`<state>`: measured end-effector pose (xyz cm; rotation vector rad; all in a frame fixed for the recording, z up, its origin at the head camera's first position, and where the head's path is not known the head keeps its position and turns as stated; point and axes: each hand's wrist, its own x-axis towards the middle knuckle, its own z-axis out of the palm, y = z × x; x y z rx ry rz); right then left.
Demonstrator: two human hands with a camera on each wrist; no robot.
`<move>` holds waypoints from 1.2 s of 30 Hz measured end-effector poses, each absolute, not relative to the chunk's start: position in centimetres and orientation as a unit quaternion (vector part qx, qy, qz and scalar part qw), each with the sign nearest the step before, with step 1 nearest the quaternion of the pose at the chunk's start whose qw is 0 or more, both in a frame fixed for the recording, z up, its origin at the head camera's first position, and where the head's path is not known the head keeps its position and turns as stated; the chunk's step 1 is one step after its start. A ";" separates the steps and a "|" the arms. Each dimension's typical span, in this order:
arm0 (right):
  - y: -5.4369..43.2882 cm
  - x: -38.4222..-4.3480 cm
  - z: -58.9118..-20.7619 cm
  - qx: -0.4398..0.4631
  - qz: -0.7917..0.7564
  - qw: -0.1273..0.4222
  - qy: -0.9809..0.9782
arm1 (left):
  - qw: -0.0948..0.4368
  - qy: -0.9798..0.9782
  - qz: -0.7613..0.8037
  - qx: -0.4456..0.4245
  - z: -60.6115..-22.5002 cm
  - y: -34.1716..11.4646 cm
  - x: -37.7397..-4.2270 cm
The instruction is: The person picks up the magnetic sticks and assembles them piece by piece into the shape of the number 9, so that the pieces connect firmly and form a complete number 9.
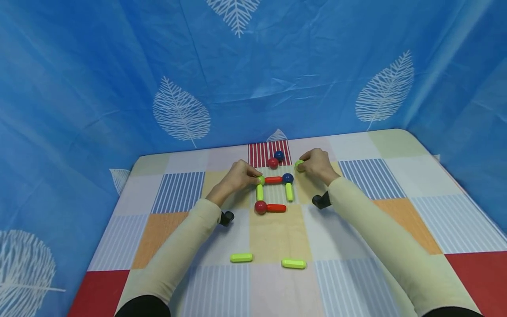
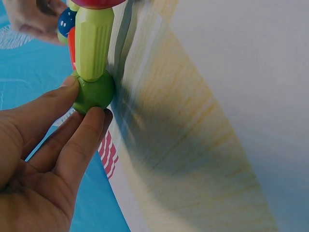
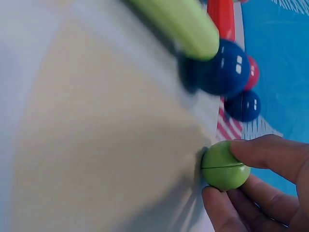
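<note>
My left hand [image 1: 240,177] pinches a green ball [image 2: 95,94] at the far left corner of a frame of balls and rods. From that ball, a red rod [image 1: 273,180] runs to a blue ball [image 1: 288,178], and a green rod [image 1: 259,193] runs to a red ball [image 1: 260,207]. Another green rod [image 1: 289,192] extends toward me from the blue ball. A second red rod [image 1: 276,208] points right from the red ball, its other end free. Right of the frame, my right hand [image 1: 318,166] holds a separate green ball [image 3: 225,166] between thumb and fingers, close over the tablecloth.
Behind the frame lie a loose red ball [image 1: 273,163] and a loose blue ball [image 1: 279,156]. Nearer me are two green rods, one on the left [image 1: 241,257] and one on the right [image 1: 294,263]. A blue leaf-patterned curtain [image 1: 253,88] hangs behind the patchwork-covered table [image 1: 340,233].
</note>
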<state>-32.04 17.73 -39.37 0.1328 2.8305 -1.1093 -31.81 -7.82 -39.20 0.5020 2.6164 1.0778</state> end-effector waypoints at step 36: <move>20.7 -20.7 -40.1 -0.030 -0.384 0.047 0.921 | 0.141 0.903 0.369 0.171 -39.2 -7.6 -31.8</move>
